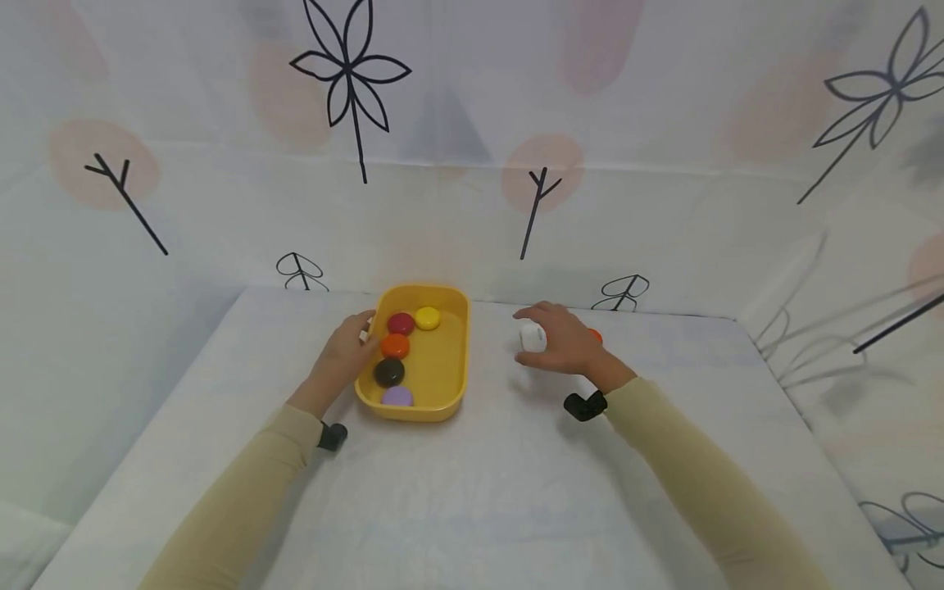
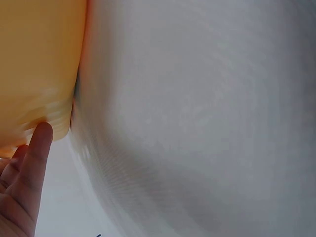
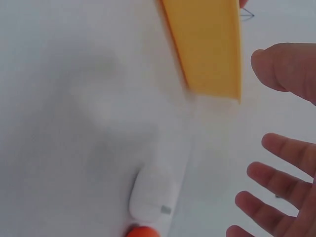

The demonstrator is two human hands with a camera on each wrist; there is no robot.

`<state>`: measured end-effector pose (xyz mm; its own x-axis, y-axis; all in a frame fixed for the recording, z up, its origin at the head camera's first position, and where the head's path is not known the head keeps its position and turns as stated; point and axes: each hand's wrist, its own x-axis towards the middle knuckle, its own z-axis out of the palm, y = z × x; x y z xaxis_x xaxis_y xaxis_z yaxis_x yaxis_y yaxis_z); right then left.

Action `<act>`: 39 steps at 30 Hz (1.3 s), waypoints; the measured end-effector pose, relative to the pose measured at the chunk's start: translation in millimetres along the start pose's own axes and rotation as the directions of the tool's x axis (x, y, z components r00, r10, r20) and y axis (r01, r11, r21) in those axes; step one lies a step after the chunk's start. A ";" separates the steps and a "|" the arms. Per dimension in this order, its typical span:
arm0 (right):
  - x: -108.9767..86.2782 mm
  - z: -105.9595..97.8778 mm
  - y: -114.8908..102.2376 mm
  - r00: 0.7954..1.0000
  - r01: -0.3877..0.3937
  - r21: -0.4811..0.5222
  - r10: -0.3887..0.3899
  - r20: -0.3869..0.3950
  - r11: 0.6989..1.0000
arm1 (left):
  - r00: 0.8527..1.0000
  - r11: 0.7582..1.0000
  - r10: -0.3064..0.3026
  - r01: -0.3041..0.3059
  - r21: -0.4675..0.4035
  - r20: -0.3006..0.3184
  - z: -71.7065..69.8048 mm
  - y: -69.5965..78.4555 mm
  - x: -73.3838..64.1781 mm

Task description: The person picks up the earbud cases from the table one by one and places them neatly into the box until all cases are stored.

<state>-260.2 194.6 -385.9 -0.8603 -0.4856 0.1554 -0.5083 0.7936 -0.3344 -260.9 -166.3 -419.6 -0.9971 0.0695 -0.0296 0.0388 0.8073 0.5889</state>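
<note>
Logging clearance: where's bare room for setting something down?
Free: tabletop between the sleeves; near-right floor of the yellow tray. Crowded: that tray's left side, holding round pieces, and around the white object by the right hand.

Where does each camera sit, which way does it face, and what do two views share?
Head: on the head, facing forward and down at the tabletop, yellow tray and white object; left hand, right hand and sleeves show.
Left wrist: on that wrist, facing the tray's outer wall; part of the left hand shows, fingertip at the wall.
Right wrist: on that wrist, facing tray and white object; thumb and fingers show.
Head and right wrist share the tray, white object and right hand.
</note>
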 end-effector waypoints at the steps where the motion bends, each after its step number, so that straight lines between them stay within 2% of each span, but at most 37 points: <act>1: 0.9 0.2 -2.1 1.000 0.004 -0.003 -0.004 0.005 1.000 | 1.000 1.000 0.001 -0.001 0.000 0.002 -0.1 0.0 0.0; 13: 10.5 1.0 -30.9 0.997 0.016 -0.010 -0.015 0.072 1.000 | 0.999 0.999 -0.035 0.035 -0.017 0.026 -0.9 0.9 -0.7; 18: 15.2 0.6 -44.5 0.996 0.010 0.034 -0.013 0.084 0.999 | 1.000 1.000 -0.014 0.014 0.001 0.010 -0.2 -0.2 0.3; 24: 22.0 0.5 -59.4 0.993 0.023 0.092 -0.034 0.116 0.995 | 0.999 0.999 -0.037 0.037 0.016 0.008 1.3 -0.5 1.5; 28: 27.1 3.7 -67.2 0.989 0.060 0.101 -0.072 0.126 0.993 | 0.999 0.999 -0.042 0.041 0.008 0.012 1.1 0.1 1.0; 36: 34.4 15.2 -81.6 0.986 0.054 0.102 -0.069 0.150 0.993 | 0.999 0.999 -0.045 0.045 0.014 0.019 0.8 0.3 1.5; 39: 36.7 19.1 -86.6 0.985 0.080 0.103 -0.094 0.142 0.992 | 0.999 0.999 -0.038 0.037 0.008 0.014 0.5 0.5 1.7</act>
<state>-247.1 101.1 -369.0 -0.7945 -0.6051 0.0525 -0.5685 0.7105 -0.4146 -262.5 -165.5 -419.9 -0.9969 0.0475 -0.0633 0.0019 0.8139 0.5810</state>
